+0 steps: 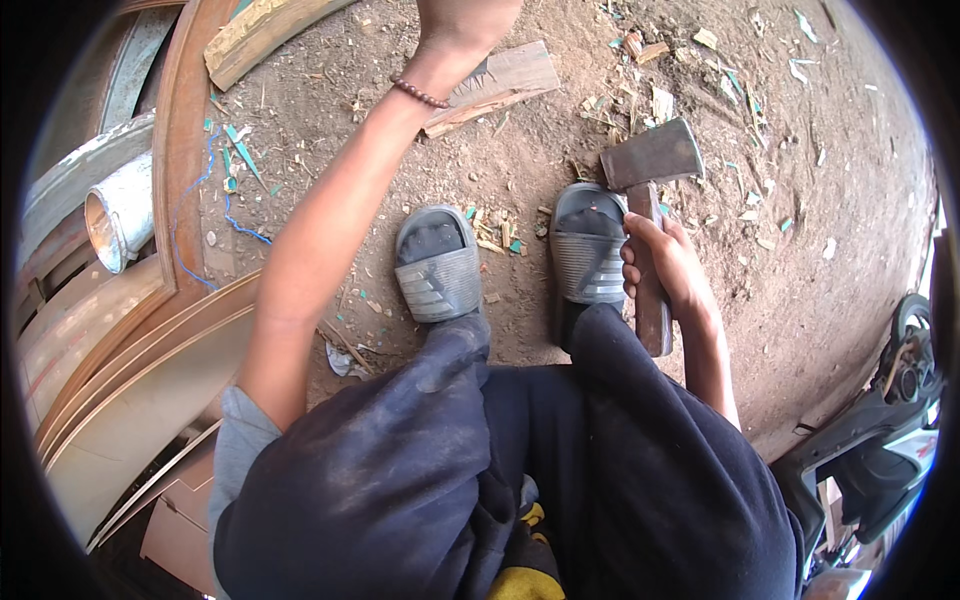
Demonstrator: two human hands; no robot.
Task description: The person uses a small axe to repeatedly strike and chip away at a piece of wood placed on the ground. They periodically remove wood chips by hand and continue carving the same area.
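My right hand is closed round the wooden handle of an axe, gripping it partway down. The dark metal head points away from me, with its blade edge to the right, just beyond my right sandal. My left arm stretches far forward, and my left hand is cut off by the top edge, so its fingers are hidden. A beaded bracelet circles that wrist. Beneath the wrist, a split piece of wood lies on the dirt, partly covered by the arm.
A longer wood piece lies at the far left. Boards, a wooden frame and a whitish pipe crowd the left side. Wood chips dot the dirt around my grey sandals. A motorbike stands at the lower right.
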